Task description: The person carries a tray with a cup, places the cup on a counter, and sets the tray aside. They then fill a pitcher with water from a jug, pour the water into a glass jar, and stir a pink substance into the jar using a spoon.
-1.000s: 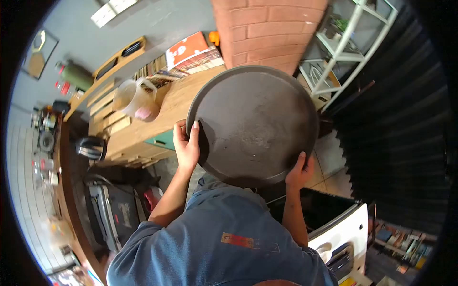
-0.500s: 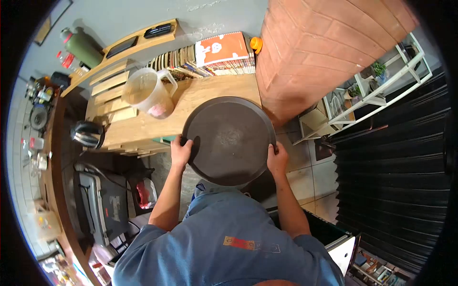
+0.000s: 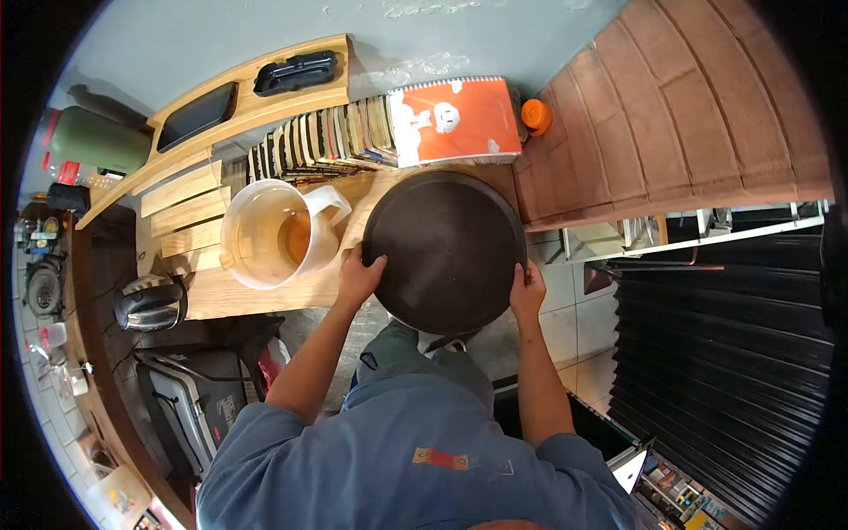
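Note:
A round dark brown tray [image 3: 444, 252] with a low raised rim is held in front of my body, partly over the near edge of the wooden table [image 3: 247, 296]. My left hand [image 3: 359, 276] grips its left rim, thumb on top and the other fingers hidden beneath. On the opposite side, my right hand [image 3: 528, 290] is closed on the right rim in the same way. The tray's upper face is bare. Left of it on the table stands a translucent plastic pitcher [image 3: 265, 234], its handle pointing toward the tray.
Behind the tray sit a row of books [image 3: 327, 137], an orange spiral notebook [image 3: 459, 119] and an orange cap [image 3: 536, 116]. A brick column [image 3: 654, 115] rises at right. An electric kettle [image 3: 150, 303] stands at left, below a wooden shelf [image 3: 247, 84].
My view has moved closer over the table, so the pitcher's inside shows more. The tray appears slightly further right and up, still in both hands.

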Tool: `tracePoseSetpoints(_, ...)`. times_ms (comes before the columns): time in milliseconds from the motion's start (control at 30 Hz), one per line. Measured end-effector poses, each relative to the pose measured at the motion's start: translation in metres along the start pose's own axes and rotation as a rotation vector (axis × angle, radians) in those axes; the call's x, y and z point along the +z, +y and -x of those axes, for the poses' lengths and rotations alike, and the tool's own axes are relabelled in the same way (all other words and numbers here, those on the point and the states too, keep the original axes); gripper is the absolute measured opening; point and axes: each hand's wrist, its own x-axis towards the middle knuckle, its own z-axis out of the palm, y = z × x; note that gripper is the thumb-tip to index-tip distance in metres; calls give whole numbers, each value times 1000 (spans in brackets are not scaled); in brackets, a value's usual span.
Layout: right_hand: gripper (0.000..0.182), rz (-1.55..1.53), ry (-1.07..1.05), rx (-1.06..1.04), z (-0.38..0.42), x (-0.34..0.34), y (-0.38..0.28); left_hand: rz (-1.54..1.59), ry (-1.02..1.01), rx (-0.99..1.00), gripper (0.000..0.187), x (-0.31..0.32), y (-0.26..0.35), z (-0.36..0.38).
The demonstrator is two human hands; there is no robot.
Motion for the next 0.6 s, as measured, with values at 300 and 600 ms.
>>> tracePoseSetpoints(300, 31, 145, -126, 124, -18, 9, 3, 95, -60, -55, 50, 4, -25, -27)
tracePoseSetpoints(600, 45, 711, -384, 35, -22, -1, -24, 119, 70, 50, 65, -11, 3, 30)
